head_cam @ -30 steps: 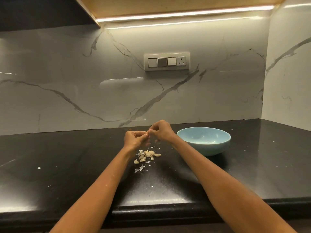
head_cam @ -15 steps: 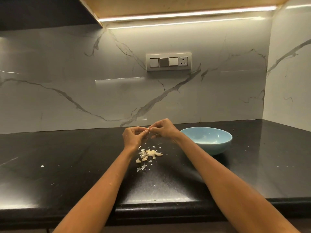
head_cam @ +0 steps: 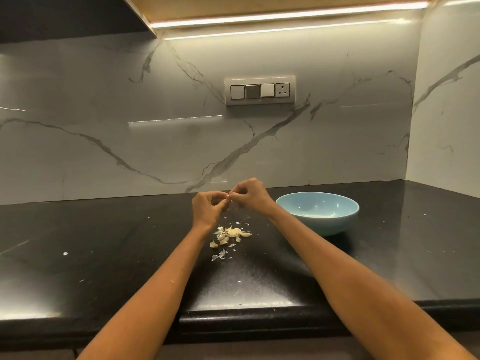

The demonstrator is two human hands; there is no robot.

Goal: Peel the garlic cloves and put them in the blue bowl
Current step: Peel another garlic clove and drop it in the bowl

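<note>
My left hand [head_cam: 207,207] and my right hand [head_cam: 250,194] meet fingertip to fingertip above the black counter [head_cam: 104,255], both pinching one small garlic clove [head_cam: 228,200] that is mostly hidden by the fingers. Below them lies a little heap of garlic cloves and loose papery skins [head_cam: 230,236] on the counter. The blue bowl [head_cam: 318,211] stands just right of my right wrist; its visible inside looks bare, with no clove showing.
A white marble wall with a switch and socket panel [head_cam: 259,90] backs the counter, and a second marble wall closes the right corner. Small skin flakes [head_cam: 65,253] dot the counter. The counter's front edge runs across the bottom.
Both hands have lifted slightly and stayed joined on the clove, fingers working at it. The heap and the bowl have not moved.
</note>
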